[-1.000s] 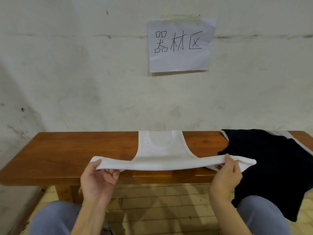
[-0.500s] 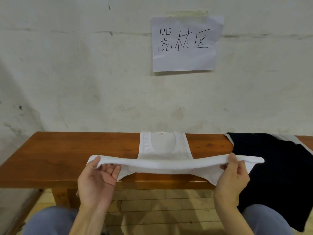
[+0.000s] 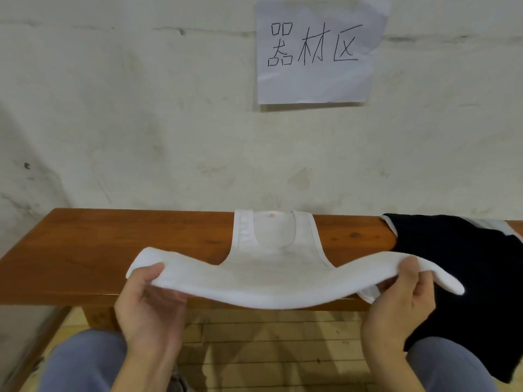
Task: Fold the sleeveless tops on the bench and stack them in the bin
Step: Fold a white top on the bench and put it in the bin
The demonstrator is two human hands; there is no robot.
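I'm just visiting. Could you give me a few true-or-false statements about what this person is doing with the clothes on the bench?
1. The left hand and the right hand each grip one end of the white top's lifted lower part. True.
2. The white top's straps rest on the bench. True.
3. The black top drapes over the bench's right end. True.
4. A bin stands on the bench. False: no bin is in view.
5. Nothing hangs above the bench. False: a paper sheet with handwritten characters hangs on the wall.
6. Both hands wear gloves. False: they are bare.
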